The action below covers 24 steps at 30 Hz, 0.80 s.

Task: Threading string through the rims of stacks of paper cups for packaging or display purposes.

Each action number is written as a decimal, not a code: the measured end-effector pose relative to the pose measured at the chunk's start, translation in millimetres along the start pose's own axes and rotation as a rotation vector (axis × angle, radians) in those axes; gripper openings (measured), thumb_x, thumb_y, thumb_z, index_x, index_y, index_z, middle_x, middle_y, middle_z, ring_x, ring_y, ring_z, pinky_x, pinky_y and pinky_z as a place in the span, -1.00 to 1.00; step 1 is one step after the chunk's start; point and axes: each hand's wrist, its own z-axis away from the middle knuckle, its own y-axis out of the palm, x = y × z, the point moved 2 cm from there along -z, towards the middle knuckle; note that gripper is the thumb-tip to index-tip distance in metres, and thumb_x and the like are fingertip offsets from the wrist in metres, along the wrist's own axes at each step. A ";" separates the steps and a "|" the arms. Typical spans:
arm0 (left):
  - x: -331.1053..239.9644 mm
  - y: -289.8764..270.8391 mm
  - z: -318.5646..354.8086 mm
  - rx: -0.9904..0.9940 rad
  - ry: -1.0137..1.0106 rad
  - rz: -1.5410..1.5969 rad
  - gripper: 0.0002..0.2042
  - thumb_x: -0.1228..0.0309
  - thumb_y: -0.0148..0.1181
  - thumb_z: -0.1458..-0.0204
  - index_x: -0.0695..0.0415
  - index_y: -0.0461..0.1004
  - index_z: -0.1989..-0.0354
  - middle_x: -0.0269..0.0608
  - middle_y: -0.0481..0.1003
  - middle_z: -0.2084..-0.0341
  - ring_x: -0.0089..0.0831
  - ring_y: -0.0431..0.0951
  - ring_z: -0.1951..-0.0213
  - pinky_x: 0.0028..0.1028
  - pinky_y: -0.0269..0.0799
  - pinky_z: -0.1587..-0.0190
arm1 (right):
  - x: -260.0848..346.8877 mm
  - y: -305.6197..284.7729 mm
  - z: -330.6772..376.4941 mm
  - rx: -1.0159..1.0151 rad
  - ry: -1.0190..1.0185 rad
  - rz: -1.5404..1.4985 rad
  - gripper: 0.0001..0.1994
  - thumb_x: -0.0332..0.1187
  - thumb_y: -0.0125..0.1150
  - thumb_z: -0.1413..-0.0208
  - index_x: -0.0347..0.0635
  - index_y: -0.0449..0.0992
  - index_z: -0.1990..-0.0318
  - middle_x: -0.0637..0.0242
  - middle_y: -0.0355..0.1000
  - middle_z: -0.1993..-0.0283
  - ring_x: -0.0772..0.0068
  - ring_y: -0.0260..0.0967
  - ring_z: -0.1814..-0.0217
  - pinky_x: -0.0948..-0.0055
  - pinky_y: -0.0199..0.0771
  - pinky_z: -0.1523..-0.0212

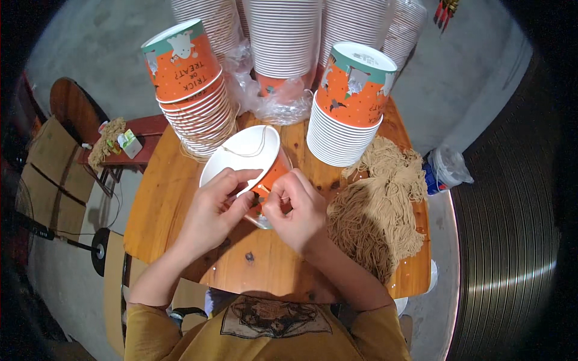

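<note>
An orange paper bucket with a white inside leans over the table in front of me, its mouth tilted up and to the left. A thin tan cord loops across its inside. My left hand grips the bucket's near rim, thumb outside and fingers over the edge. On the bucket's outer side, close to the rim, my right hand is closed in a pinch. What lies between its fingertips is too small to make out, and the fingers partly hide it. Beside my right forearm spreads a heap of tan cords.
Upside-down bucket stacks stand on the wooden table: a left stack with cords hanging round it and a right stack. Taller wrapped stacks rise behind, beside crumpled clear plastic. A red bench is at left.
</note>
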 end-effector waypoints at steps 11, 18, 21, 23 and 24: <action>-3.4 5.7 0.4 0.011 0.045 -0.014 -0.70 0.59 0.09 -0.08 0.23 0.43 -0.02 -0.22 0.40 0.34 -0.52 0.49 0.30 -0.55 0.44 0.28 | 0.7 -3.7 0.3 -0.003 -0.020 0.035 -0.85 -0.61 0.16 0.12 -0.24 0.29 0.46 0.32 0.25 0.49 0.50 0.28 0.56 0.50 0.32 0.52; -4.3 5.7 1.7 0.035 0.030 -0.026 -0.70 0.58 0.08 -0.08 0.23 0.42 -0.02 -0.21 0.40 0.36 -0.51 0.48 0.35 -0.55 0.44 0.31 | 0.9 -4.2 0.6 -0.017 -0.038 0.048 -0.86 -0.60 0.16 0.11 -0.24 0.30 0.47 0.32 0.26 0.50 0.48 0.29 0.56 0.49 0.32 0.51; -4.5 6.2 1.4 0.042 0.038 -0.034 -0.71 0.56 0.08 -0.08 0.23 0.43 -0.01 -0.19 0.40 0.36 -0.50 0.47 0.37 -0.53 0.43 0.33 | -0.7 -3.7 1.7 -0.012 -0.029 0.050 -0.86 -0.60 0.17 0.11 -0.24 0.31 0.46 0.33 0.27 0.49 0.50 0.31 0.55 0.50 0.33 0.51; -6.4 5.8 0.6 0.059 0.019 -0.038 -0.73 0.55 0.05 -0.10 0.23 0.44 0.01 -0.18 0.41 0.37 -0.49 0.47 0.35 -0.53 0.42 0.30 | -0.8 -3.9 2.3 -0.010 -0.025 0.055 -0.87 -0.60 0.17 0.10 -0.24 0.32 0.46 0.33 0.27 0.49 0.51 0.31 0.55 0.50 0.34 0.51; -4.2 4.8 -0.1 0.059 0.019 -0.037 -0.73 0.55 0.05 -0.10 0.23 0.44 0.01 -0.18 0.41 0.37 -0.49 0.47 0.35 -0.53 0.42 0.30 | -0.9 -4.2 2.8 -0.007 -0.015 0.062 -0.87 -0.60 0.17 0.10 -0.24 0.33 0.46 0.33 0.27 0.49 0.51 0.32 0.55 0.51 0.34 0.51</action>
